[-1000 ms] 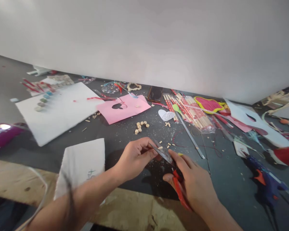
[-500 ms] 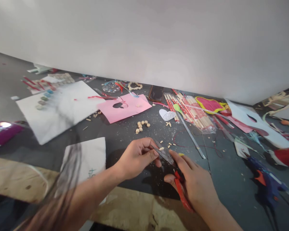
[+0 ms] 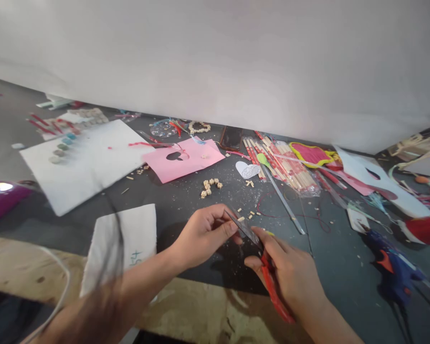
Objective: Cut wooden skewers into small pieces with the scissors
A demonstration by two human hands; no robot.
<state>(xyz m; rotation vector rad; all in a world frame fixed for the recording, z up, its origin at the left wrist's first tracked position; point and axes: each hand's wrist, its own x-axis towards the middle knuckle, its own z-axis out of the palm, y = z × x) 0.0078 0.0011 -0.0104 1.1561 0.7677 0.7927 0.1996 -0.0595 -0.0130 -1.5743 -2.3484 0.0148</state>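
My right hand (image 3: 286,267) is wrapped round the red handles of a pair of scissors (image 3: 274,291), whose metal blades point up and left. At the blade tips, the thumb and fingers of my left hand (image 3: 206,234) are pinched together; what they hold, if anything, is too small or hidden to make out. Just beyond the blades lie several short pale stick pieces (image 3: 251,215) on the dark tabletop. A cluster of small pale bead-like pieces (image 3: 209,185) sits farther off, above my left hand.
Bundled chopsticks (image 3: 297,177) in clear wrap lie beyond my hands, beside a phone (image 3: 231,138). Pink paper (image 3: 182,167) and a white sheet (image 3: 93,167) spread to the left. A white card (image 3: 129,234) lies by my left forearm. On the right rests a blue glue gun (image 3: 390,267).
The scissors have turned in my right hand: the blades look narrower and the red handle reaches slightly lower and right. My left hand keeps nearly the same place at the tips.
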